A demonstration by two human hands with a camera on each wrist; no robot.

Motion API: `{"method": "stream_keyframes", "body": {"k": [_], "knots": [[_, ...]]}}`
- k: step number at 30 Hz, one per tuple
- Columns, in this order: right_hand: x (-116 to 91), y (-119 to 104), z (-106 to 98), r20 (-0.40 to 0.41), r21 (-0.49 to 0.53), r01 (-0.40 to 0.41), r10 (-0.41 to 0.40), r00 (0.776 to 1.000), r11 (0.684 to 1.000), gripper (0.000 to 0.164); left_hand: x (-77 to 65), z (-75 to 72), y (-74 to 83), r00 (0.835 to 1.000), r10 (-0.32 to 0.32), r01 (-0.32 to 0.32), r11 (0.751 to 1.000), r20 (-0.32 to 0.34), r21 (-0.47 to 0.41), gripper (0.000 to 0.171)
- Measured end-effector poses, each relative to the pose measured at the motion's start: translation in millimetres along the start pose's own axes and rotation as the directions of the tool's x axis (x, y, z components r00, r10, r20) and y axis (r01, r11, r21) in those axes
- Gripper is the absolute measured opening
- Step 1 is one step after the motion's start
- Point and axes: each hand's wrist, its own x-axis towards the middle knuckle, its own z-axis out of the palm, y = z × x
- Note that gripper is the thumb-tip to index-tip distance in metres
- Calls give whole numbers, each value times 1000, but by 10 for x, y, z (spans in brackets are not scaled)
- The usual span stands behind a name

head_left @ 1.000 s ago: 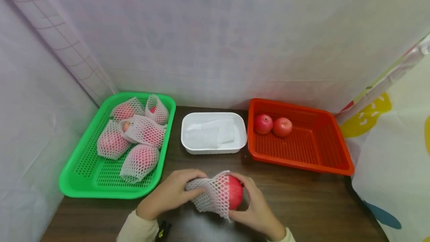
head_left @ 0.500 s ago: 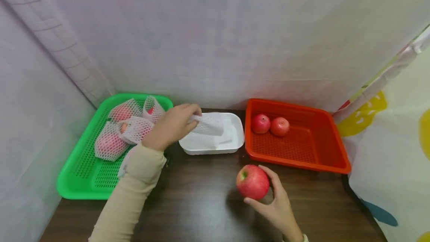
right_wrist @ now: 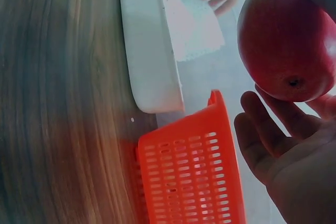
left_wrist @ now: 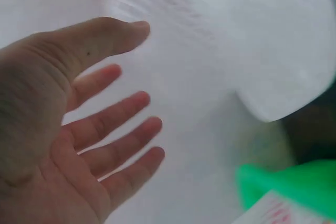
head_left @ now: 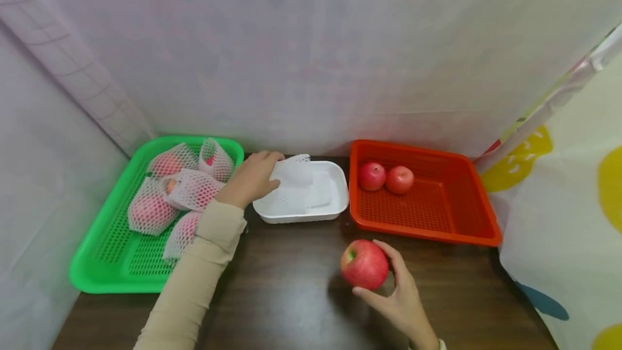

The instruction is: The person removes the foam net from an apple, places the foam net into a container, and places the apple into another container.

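My right hand (head_left: 400, 298) holds a bare red apple (head_left: 364, 264) above the table, thumb on one side and fingers on the other. Close up in the right wrist view, the apple (right_wrist: 289, 40) shows the dark dimple at one end. My left hand (head_left: 255, 177) is over the left end of a white tray (head_left: 335, 212). In the left wrist view the fingers of the left hand (left_wrist: 100, 108) are spread, with nothing between them. Beside it, a white foam net sleeve (head_left: 297, 169) sticks up from the tray, and more white netting lies inside.
On the left, a green basket (head_left: 92, 263) contains several apples in foam nets (head_left: 153, 212). To the right is a red-orange basket (head_left: 427, 234) with two bare apples (head_left: 399, 180). A white curtain (head_left: 311, 58) hangs behind the brown wooden table (head_left: 282, 285).
A foam net partly covered the apple at first; now the apple is bare in the right hand. The left hand moved up to the tray, pinched a net there, and its fingers are now spread.
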Motion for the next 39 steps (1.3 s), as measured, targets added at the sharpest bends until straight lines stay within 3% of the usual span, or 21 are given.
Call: {"method": "stream_keyframes", "body": {"k": [4,7,9,11,15,18,21,24,27,30,32,35,39], "knots": [[32,8,-5,8,4,4,-4,1000,1000,92,-434,-96,243,989,66,-59,997,-135,54,50],[44,19,6,19,14,-5,4,1000,1000,92,-900,3,452,977,133,-123,990,-169,69,44],[53,22,11,27,13,-9,9,1000,1000,92,-1214,148,553,973,170,-165,985,-154,50,42],[49,12,15,25,-1,-14,14,1000,1000,92,-1491,300,611,978,183,-184,983,-98,3,39],[76,1,-22,10,-54,29,-28,1000,998,93,-1849,522,623,990,139,-132,982,39,-138,35],[148,6,-109,2,-126,80,-80,997,989,95,-1977,597,580,989,83,-54,973,122,-224,33],[328,-2,-303,18,-256,138,-138,990,957,98,-2043,635,536,985,52,-7,963,163,-271,32],[636,-34,-629,74,-425,187,-172,982,886,96,-2070,655,511,986,51,-6,963,161,-271,32],[1041,-7,-1044,167,-582,237,-171,971,778,91,-2072,679,509,991,58,-25,967,124,-253,32],[1469,131,-1430,256,-709,210,-31,966,674,90,-2071,700,511,992,58,-28,967,110,-254,31],[1748,309,-1631,306,-762,178,104,946,623,90,-2065,715,514,990,50,-12,962,133,-274,31],[2082,647,-1815,365,-820,137,324,873,556,92,-2052,736,513,980,33,32,948,197,-318,31],[2297,1073,-1844,392,-862,115,505,769,494,99,-2044,767,501,968,19,72,935,250,-348,32]]}}
